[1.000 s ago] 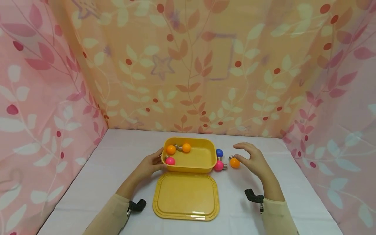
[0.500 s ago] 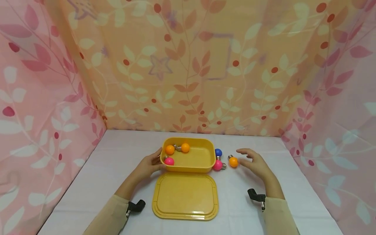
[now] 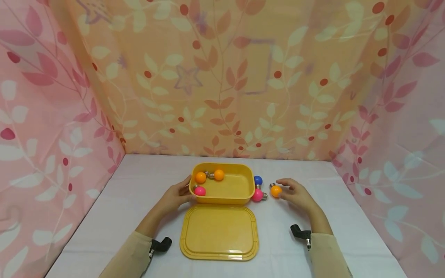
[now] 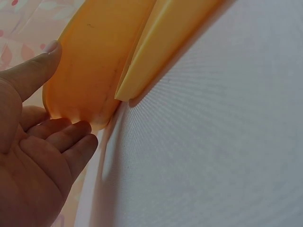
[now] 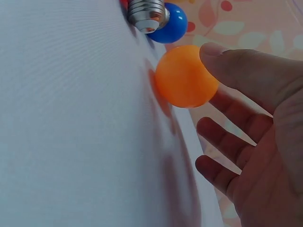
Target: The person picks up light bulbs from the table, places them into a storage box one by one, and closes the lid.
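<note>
At the left end of a yellow plastic box, my left hand grips it, thumb and fingers spread across its two corners. The left wrist view shows fingertips against the box wall. Two orange light bulbs and a pink light bulb lie inside. To the right, my right hand pinches another orange light bulb, which lies on the table. In the right wrist view, the thumb covers part of that orange light bulb and the index finger is partly behind it.
A blue bulb and a pink bulb lie against the box's right side. The yellow lid lies flat in front of the box on the white tablecloth. Patterned cloth hangs behind and on both sides.
My right hand drew back slightly from the orange bulb, then came in again, thumb and index finger closing around it. The left hand and the box stay as they were.
</note>
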`<control>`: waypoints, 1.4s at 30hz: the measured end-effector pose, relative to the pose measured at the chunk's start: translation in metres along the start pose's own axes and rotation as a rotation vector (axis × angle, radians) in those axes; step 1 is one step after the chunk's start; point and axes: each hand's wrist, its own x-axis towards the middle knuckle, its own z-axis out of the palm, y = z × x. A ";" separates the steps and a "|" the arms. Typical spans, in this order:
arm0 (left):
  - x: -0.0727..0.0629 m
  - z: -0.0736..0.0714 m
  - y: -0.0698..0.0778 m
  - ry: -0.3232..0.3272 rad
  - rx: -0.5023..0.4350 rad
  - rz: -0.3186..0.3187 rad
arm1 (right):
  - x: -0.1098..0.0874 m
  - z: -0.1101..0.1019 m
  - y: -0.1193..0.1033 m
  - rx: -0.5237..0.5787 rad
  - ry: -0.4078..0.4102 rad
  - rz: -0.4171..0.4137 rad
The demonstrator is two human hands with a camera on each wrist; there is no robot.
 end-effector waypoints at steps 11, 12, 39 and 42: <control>-0.001 0.000 0.001 0.015 -0.009 -0.041 | 0.001 0.010 0.003 0.026 0.021 0.026; -0.001 0.000 0.001 0.013 -0.006 -0.042 | 0.002 0.011 0.003 0.027 0.025 0.031; 0.001 0.001 0.001 0.005 -0.002 0.007 | 0.004 0.010 -0.010 -0.122 0.072 0.124; 0.001 0.000 0.000 0.000 -0.002 0.009 | 0.004 0.008 -0.010 -0.103 0.069 0.130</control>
